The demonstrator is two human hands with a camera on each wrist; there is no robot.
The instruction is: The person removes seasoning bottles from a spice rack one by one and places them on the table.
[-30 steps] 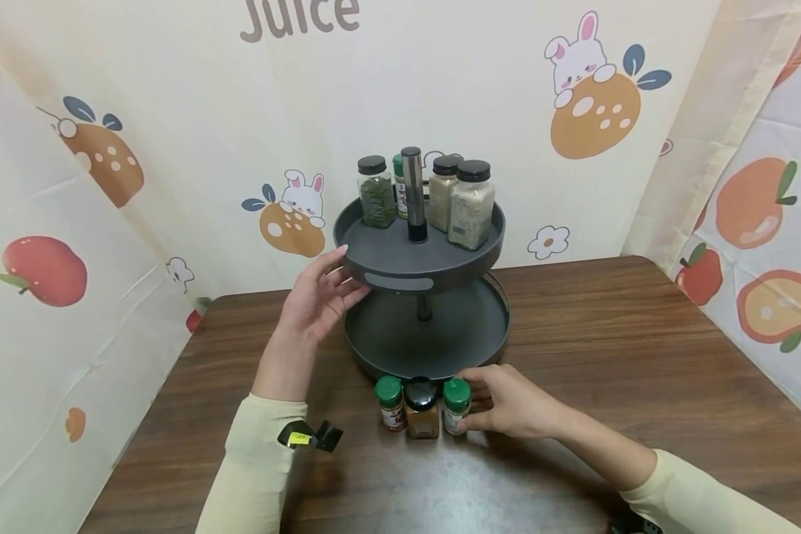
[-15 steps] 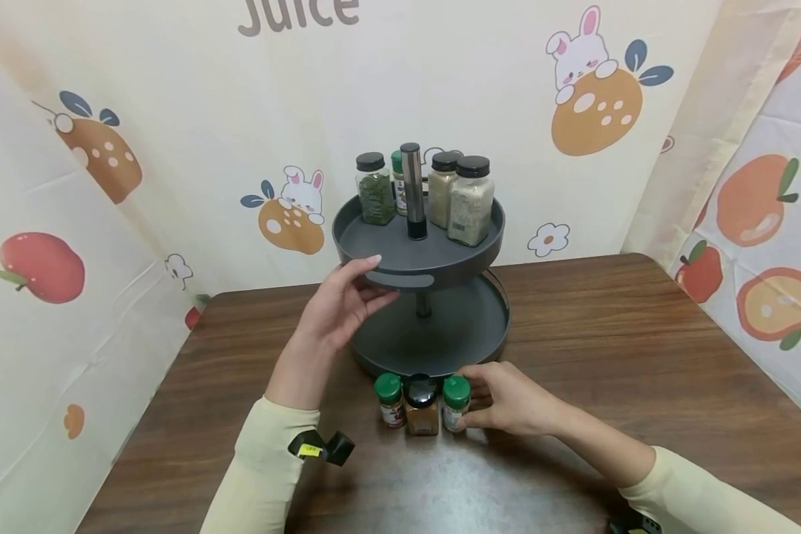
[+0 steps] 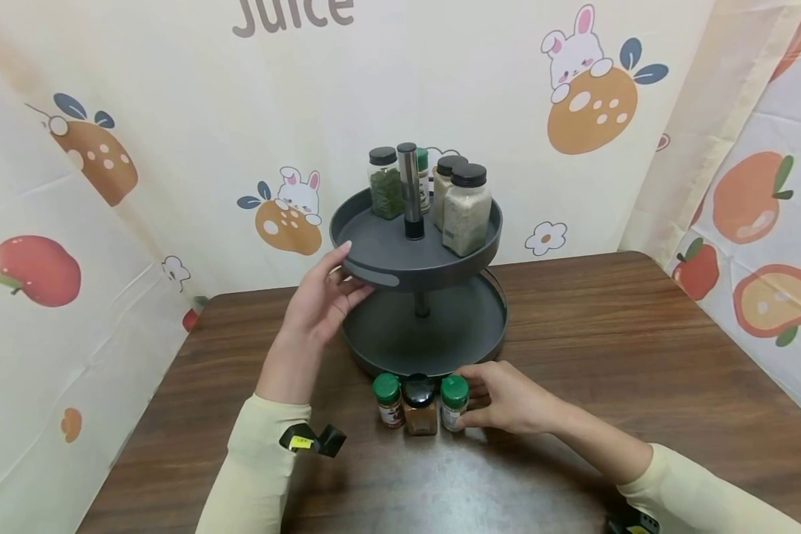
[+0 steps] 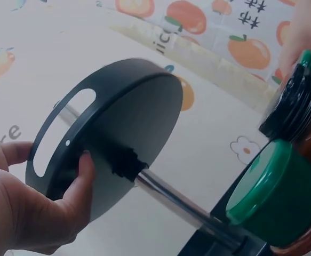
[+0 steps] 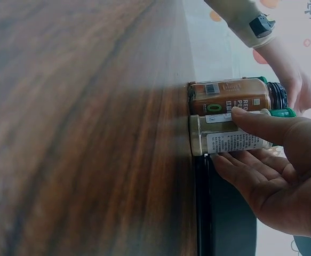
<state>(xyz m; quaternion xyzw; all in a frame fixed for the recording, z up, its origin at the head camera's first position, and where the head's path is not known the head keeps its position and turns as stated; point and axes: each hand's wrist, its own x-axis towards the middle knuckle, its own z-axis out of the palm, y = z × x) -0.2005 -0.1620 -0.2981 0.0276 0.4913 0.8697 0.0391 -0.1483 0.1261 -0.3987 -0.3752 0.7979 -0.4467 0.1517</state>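
A dark grey two-tier lazy Susan stands on the table. My left hand pinches the rim of its upper tier, thumb and fingers on either side of the wall beside the handle slot. In front of the lower tier, my right hand grips a small green-capped spice jar between thumb and fingers; the jar is upright with its base at the tabletop. Left of it stand a black-capped jar of reddish-brown powder and another green-capped spice jar.
On the upper tier stand a jar of green herbs, a green-capped jar behind the metal post, and two black-capped jars of pale powder, the nearer one larger in view. A printed curtain surrounds the wooden table.
My left hand shifts right along the rim, then back left, turning the upper tier: its front slides left, rear jars rightward, the right-hand jar slightly nearer. My right hand keeps its place on the spice jar.
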